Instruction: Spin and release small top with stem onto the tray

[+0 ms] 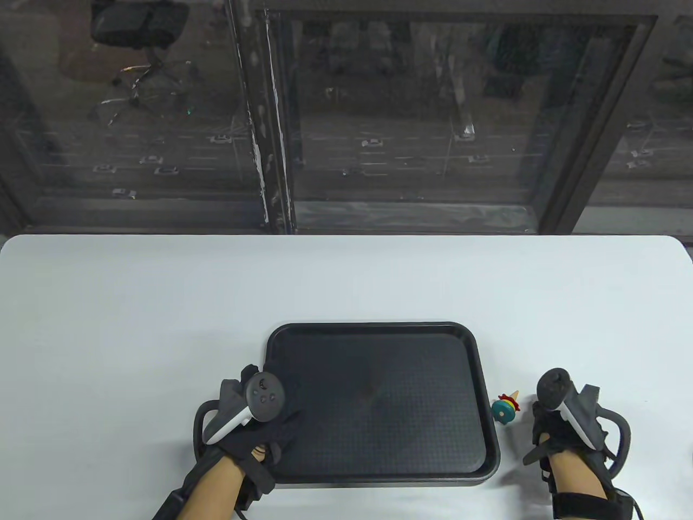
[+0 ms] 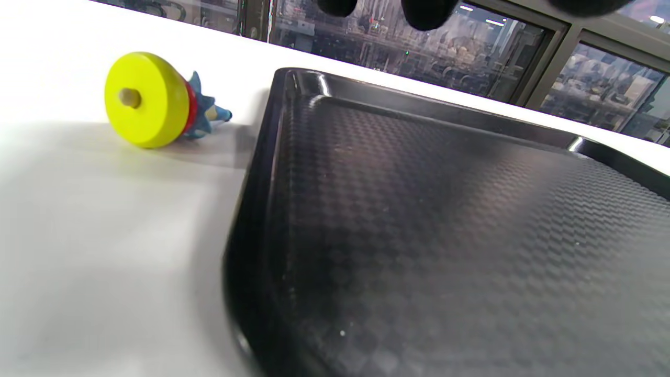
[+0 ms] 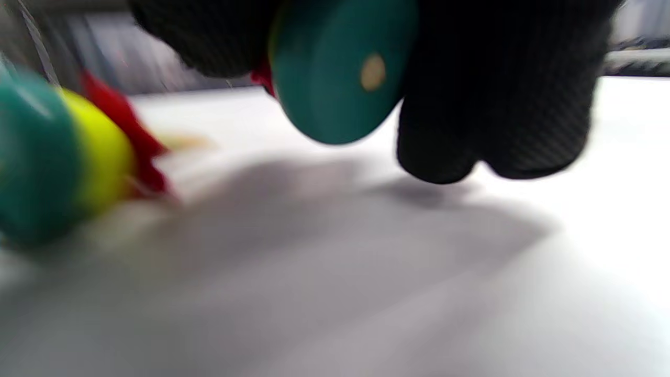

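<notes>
A black tray (image 1: 373, 328) lies at the table's front middle, nothing on it. My right hand (image 1: 563, 420) is just right of the tray, low over the table. In the blurred right wrist view its gloved fingers (image 3: 497, 104) pinch a small top (image 3: 340, 78) with a teal disc and a red part behind it, lifted off the table. The table view hides this top under the hand. My left hand (image 1: 254, 417) rests at the tray's front left corner, its fingertips (image 2: 426, 13) hanging loose and holding nothing.
A second top (image 1: 506, 407), teal, yellow and red with a wooden stem, lies on its side between the tray and my right hand, also blurred in the right wrist view (image 3: 63, 157). A yellow-disc top (image 2: 146, 99) with a blue star lies left of the tray's rim (image 2: 251, 209).
</notes>
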Available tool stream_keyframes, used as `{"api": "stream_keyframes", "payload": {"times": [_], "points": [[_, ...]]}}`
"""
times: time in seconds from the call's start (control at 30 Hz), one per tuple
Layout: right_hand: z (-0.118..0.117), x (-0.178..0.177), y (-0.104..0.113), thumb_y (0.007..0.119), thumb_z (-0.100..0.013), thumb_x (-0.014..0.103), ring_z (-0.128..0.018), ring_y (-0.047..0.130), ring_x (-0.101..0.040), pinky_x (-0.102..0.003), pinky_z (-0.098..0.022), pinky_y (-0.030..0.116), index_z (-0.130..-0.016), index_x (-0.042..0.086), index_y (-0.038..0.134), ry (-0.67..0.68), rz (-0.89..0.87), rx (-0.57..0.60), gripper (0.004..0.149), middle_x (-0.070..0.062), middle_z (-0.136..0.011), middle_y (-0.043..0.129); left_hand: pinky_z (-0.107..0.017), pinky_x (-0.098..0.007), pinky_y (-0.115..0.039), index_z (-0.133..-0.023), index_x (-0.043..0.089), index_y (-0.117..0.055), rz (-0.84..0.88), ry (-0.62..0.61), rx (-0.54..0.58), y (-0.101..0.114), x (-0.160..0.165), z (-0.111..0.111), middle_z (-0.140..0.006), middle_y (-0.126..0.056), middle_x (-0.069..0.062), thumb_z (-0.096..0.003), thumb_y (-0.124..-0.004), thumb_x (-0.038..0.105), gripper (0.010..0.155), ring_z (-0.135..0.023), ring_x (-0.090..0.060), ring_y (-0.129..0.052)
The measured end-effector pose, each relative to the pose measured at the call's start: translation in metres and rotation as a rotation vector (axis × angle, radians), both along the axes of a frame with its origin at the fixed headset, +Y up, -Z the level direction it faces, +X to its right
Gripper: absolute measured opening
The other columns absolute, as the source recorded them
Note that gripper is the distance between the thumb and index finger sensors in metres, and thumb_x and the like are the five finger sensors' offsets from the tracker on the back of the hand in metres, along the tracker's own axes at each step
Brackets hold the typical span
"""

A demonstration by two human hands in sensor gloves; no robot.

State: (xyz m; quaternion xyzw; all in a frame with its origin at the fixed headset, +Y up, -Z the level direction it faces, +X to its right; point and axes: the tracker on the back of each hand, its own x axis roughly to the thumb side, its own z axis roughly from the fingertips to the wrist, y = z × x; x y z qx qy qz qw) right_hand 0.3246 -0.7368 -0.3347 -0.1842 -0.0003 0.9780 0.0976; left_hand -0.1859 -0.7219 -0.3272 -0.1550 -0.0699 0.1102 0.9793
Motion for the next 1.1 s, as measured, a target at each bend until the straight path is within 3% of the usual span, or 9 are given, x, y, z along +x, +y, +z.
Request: {"api": "stream_keyframes", "payload": {"times": [0.07, 0.1, 0.2, 0.3, 0.47, 0.63, 0.8, 1.03, 1.1], "points": [[0.004, -0.014, 0.012, 0.069, -0.044, 0.048, -0.087, 0.085, -0.042, -0.054, -0.055, 0.085, -0.085, 0.039, 0.08, 0.109, -0.18, 0.08, 0.043, -0.007, -0.1, 0.073, -0.083, -0.065, -0.023, -0.112, 0.049, -0.038, 0.013, -0.004, 0.002, 0.001, 0.0, 0.0, -0.13, -0.023, 0.003, -0.0381, -0.056, 0.074, 0.08, -0.119, -0.039, -0.015], [0.005, -0.025, 0.016, 0.072, -0.043, 0.046, -0.094, 0.067, -0.038, -0.059, -0.064, 0.068, -0.084, 0.039, 0.083, 0.158, -0.233, 0.089, 0.043, -0.007, -0.103, 0.06, -0.083, -0.065, -0.023, -0.112, 0.049, -0.038, 0.016, -0.006, 0.002, 0.001, 0.0, 0.0, -0.13, -0.023, 0.002, -0.0382, -0.056, 0.074, 0.08, -0.119, -0.039, -0.015], [0.008, -0.068, 0.031, 0.075, -0.041, 0.049, -0.079, 0.074, -0.026, -0.054, -0.065, 0.07, -0.081, 0.046, 0.085, 0.373, -0.121, 0.122, 0.042, 0.001, -0.093, 0.065, -0.083, -0.065, -0.023, -0.112, 0.049, -0.038, 0.032, -0.008, -0.004, 0.001, 0.0, -0.001, -0.13, -0.023, 0.002, -0.0384, -0.056, 0.074, 0.08, -0.119, -0.039, -0.015], [0.01, -0.108, 0.038, 0.081, -0.038, 0.046, -0.057, 0.091, -0.017, -0.052, -0.062, 0.074, -0.08, 0.041, 0.088, 0.56, -0.072, 0.12, 0.043, 0.005, -0.073, 0.085, -0.083, -0.065, -0.023, -0.112, 0.049, -0.039, 0.033, -0.008, -0.005, 0.001, 0.0, -0.001, -0.13, -0.023, 0.002, -0.0383, -0.056, 0.074, 0.08, -0.119, -0.039, -0.015], [0.009, -0.162, 0.039, 0.088, -0.035, 0.041, -0.049, 0.102, -0.016, -0.049, -0.059, 0.08, -0.075, 0.037, 0.089, 0.769, 0.075, 0.057, 0.041, 0.005, -0.067, 0.097, -0.083, -0.065, -0.023, -0.112, 0.049, -0.039, 0.04, -0.009, -0.011, 0.001, 0.0, -0.001, -0.13, -0.023, 0.002, -0.0385, -0.056, 0.074, 0.08, -0.119, -0.039, -0.015], [-0.004, -0.197, 0.04, 0.088, -0.034, 0.032, -0.049, 0.105, -0.019, -0.05, -0.058, 0.081, -0.076, 0.028, 0.091, 0.923, 0.125, 0.058, 0.042, 0.0, -0.066, 0.102, -0.082, -0.065, -0.023, -0.112, 0.048, -0.039, 0.034, -0.018, -0.012, 0.0, 0.002, -0.001, -0.13, -0.023, 0.002, -0.0384, -0.056, 0.074, 0.08, -0.118, -0.039, -0.015], [-0.013, -0.225, 0.035, 0.089, -0.032, 0.031, -0.045, 0.108, -0.018, -0.047, -0.057, 0.085, -0.07, 0.028, 0.096, 1.068, 0.294, 0.194, 0.039, 0.0, -0.061, 0.106, -0.082, -0.065, -0.024, -0.112, 0.048, -0.04, 0.043, -0.023, -0.004, 0.0, 0.002, -0.002, -0.13, -0.025, 0.001, -0.0385, -0.056, 0.074, 0.079, -0.118, -0.039, -0.016], [-0.031, -0.24, 0.024, 0.088, -0.032, 0.032, -0.044, 0.109, -0.016, -0.045, -0.057, 0.086, -0.07, 0.029, 0.096, 1.119, 0.301, 0.215, 0.038, 0.0, -0.06, 0.106, -0.082, -0.065, -0.025, -0.112, 0.047, -0.043, 0.054, -0.031, -0.001, 0.0, 0.002, -0.002, -0.13, -0.027, 0.001, -0.0385, -0.056, 0.074, 0.079, -0.119, -0.038, -0.017], [-0.026, -0.246, 0.018, 0.085, -0.035, 0.036, -0.04, 0.107, -0.018, -0.048, -0.054, 0.086, -0.071, 0.023, 0.095, 1.088, 0.477, 0.306, 0.04, -0.003, -0.057, 0.104, -0.082, -0.065, -0.025, -0.112, 0.047, -0.044, 0.064, -0.031, 0.005, 0.001, 0.002, -0.003, -0.13, -0.028, 0.001, -0.0384, -0.056, 0.074, 0.079, -0.119, -0.039, -0.018]]}}
